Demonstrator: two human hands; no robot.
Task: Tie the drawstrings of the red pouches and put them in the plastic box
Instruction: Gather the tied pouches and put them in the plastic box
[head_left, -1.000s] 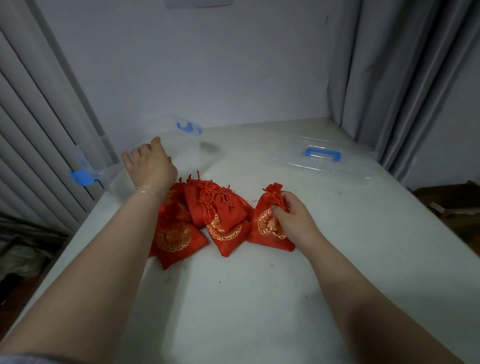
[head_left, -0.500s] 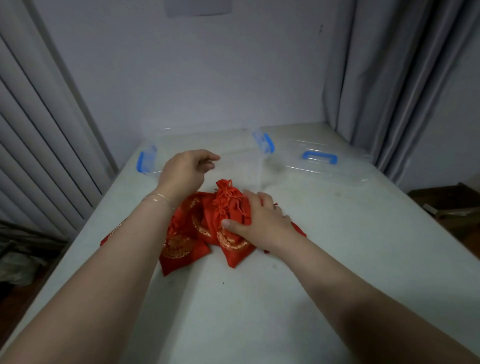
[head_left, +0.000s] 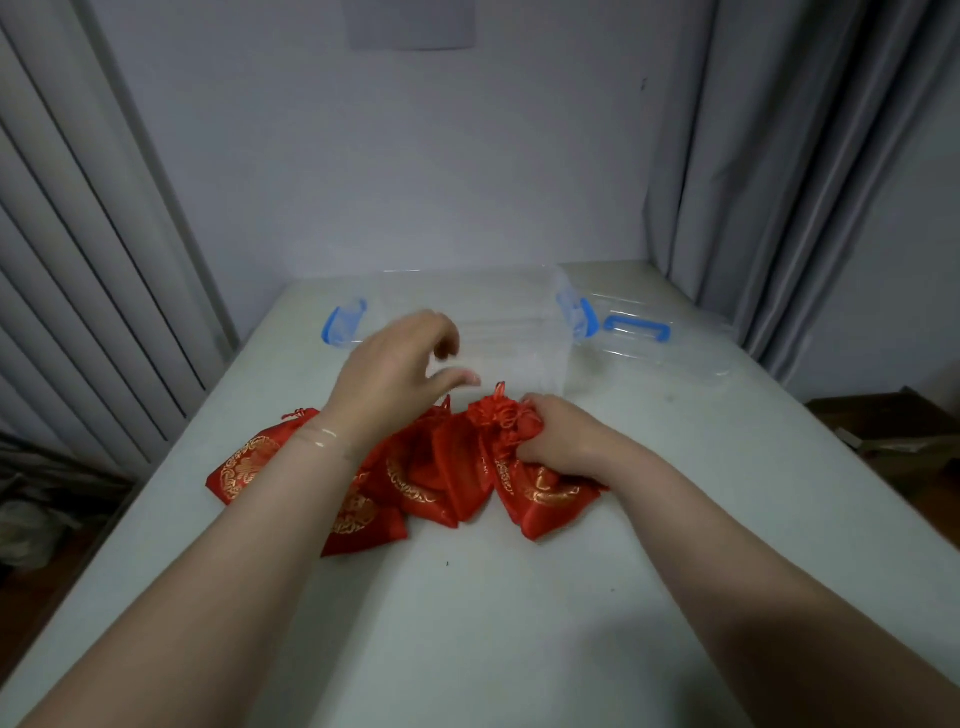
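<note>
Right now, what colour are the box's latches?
Blue latches on the clear plastic box, seen from the head view.

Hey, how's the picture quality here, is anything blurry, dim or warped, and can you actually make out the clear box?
Head view: dim, flat, bluish light with soft shadows under the forearms; the left hand has motion-blurred fingertips, while the right hand gripping a red pouch is sharper; the plastic box is nearly invisible apart from its blue clips; wide-angle distortion bows the curtains and table edges.
</note>
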